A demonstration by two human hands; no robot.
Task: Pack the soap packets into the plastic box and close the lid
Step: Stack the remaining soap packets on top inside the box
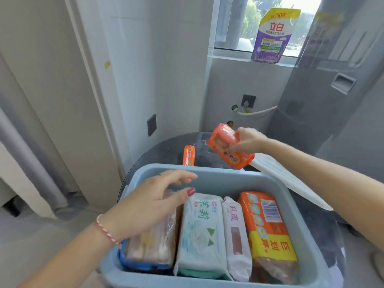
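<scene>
Right hand (248, 142) pinches an orange packet (229, 146) above the table behind the box (207, 177) — left hand's (149, 208) fingers spread loose over packed ones. Probably light, stiff bars in slick wrap — grip the edges.

A home laundry corner: tiled walls, detergent pouch (274, 36) on the windowsill (232, 55).

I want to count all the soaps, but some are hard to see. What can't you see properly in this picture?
All in the head view:
- The leftmost packet in the blue box: the left hand covers its top.
- Layers beneath the packets: hidden by those above.
- The box's near corner: cut off by the bottom edge.
- The orange packet in the right hand: label blurred.
- The orange packet behind the box: lower part hidden by the rim.
- The white lid: partly behind the right arm.
</scene>
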